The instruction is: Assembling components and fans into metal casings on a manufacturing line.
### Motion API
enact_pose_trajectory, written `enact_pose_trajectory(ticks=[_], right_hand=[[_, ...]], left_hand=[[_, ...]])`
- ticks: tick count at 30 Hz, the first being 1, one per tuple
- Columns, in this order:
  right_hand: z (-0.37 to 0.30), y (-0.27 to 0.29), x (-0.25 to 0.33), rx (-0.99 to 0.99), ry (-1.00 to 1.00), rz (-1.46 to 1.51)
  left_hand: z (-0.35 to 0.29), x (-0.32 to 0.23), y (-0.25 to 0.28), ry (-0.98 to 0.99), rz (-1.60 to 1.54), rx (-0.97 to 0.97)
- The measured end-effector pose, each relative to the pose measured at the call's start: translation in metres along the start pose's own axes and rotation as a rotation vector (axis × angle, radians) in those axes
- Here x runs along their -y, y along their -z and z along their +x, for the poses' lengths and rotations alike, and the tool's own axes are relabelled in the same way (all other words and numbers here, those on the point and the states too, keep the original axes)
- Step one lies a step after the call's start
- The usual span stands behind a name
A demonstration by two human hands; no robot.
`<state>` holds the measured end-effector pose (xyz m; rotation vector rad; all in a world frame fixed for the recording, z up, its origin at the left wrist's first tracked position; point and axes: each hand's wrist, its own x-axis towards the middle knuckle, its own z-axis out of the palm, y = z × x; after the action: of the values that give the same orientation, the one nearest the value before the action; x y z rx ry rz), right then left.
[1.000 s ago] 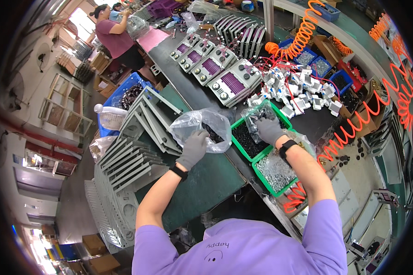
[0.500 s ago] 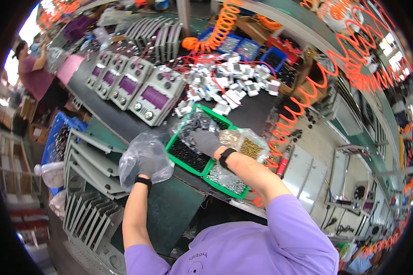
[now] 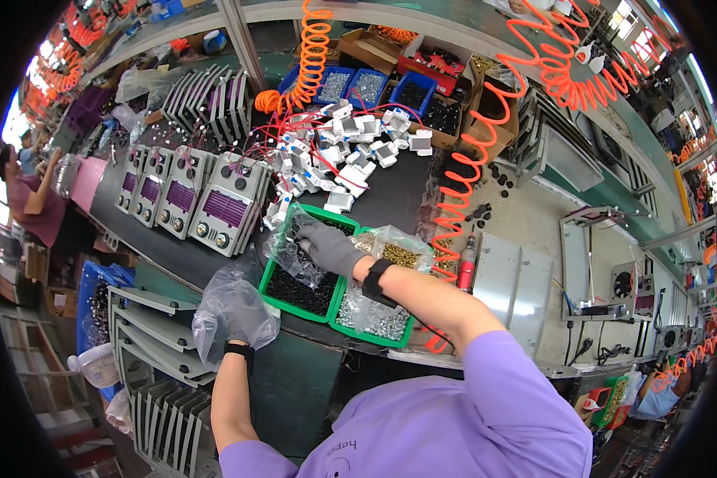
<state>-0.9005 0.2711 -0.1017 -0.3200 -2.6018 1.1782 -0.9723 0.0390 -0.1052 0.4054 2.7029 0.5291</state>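
Observation:
My left hand, in a grey glove, is closed on a crumpled clear plastic bag at the front edge of the bench. The film partly covers its fingers. My right hand, gloved too, reaches over a green bin of small black screws. Its fingers are curled on a second clear plastic bag lying in that bin, with dark pieces showing through the film. Beside it, a joined green bin holds silver screws and brass-coloured pieces in plastic.
White connector-like parts with red wires are heaped behind the bins. Grey panels with purple grilles stand at the left. Orange coiled hoses hang down, near a red power driver. Grey metal brackets are stacked front left. Another person stands far left.
The whole view has turned, so the bench and bins sit further left. Both hands stay at their bags; the right hand's fingers now show more plainly over the bin.

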Motion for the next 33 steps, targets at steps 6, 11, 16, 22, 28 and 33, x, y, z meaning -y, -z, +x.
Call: enact_pose_trajectory(ticks=[6, 11, 16, 22, 28, 33], right_hand=[[-0.013, 0.076, 0.012, 0.272, -0.350, 0.483], [-0.055, 0.137, -0.002, 0.302, -0.474, 1.107], [-0.104, 0.189, -0.003, 0.244, -0.589, 1.276], [-0.162, 0.237, -0.008, 0.093, -0.579, 1.273], [-0.225, 0.280, -0.006, 0.031, -0.613, 1.115], [-0.264, 0.303, -0.009, -0.062, -0.621, 1.117]], left_hand=[[0.009, 0.056, -0.004, -0.026, -0.062, -0.061], [0.031, 0.108, -0.006, -0.084, -0.141, -0.100], [0.042, 0.137, -0.012, -0.140, -0.203, -0.129], [0.054, 0.128, 0.004, 0.080, -0.130, 0.068], [0.038, 0.111, -0.010, -0.133, -0.385, -0.250], [0.050, 0.138, -0.026, -0.159, -0.758, -0.367]])
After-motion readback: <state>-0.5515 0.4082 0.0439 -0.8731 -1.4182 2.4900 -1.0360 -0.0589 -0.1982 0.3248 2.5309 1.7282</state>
